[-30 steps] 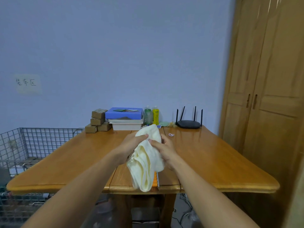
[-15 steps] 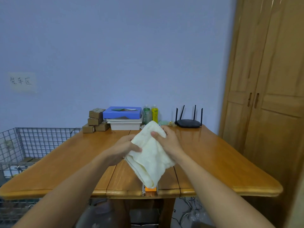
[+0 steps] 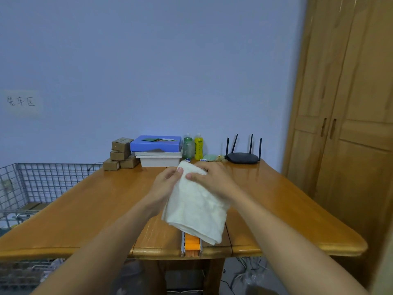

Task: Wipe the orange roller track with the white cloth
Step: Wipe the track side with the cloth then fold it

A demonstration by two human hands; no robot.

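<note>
since a second ago, both hands and the white cloth (image 3: 195, 207) have been sinking toward the tabletop, and the cloth is now hanging wider and flatter, while more of the orange roller track (image 3: 191, 244) is showing beneath its lower edge.

a glossy wooden table (image 3: 85, 209) is filling the middle of the room, standing against a pale blue wall (image 3: 170, 60). along its far edge, small cardboard boxes (image 3: 120, 153) are sitting stacked beside a blue box (image 3: 156, 143) on white trays, with a green bottle (image 3: 188, 147), a yellow bottle (image 3: 198, 146) and a black router (image 3: 242, 157) lining up to the right. a wire cage (image 3: 42, 182) is standing to the left, a handwritten paper sign (image 3: 21, 102) is hanging on the wall, and a tall wooden wardrobe (image 3: 350, 124) is filling the right side.

both forearms are reaching forward and meeting over the table's centre. the left hand (image 3: 165, 185) is pinching the cloth's upper edge, thumb on top and fingers curling behind. the right hand (image 3: 212, 179) is lying over the top of the cloth, thumb pressing its face and fingers wrapping round the far side.

the track is lying on the table under the cloth, its long axis running straight away from the person toward the wall. only its near end is showing, reaching the table's front edge, with orange rollers sitting between pale side rails.
</note>
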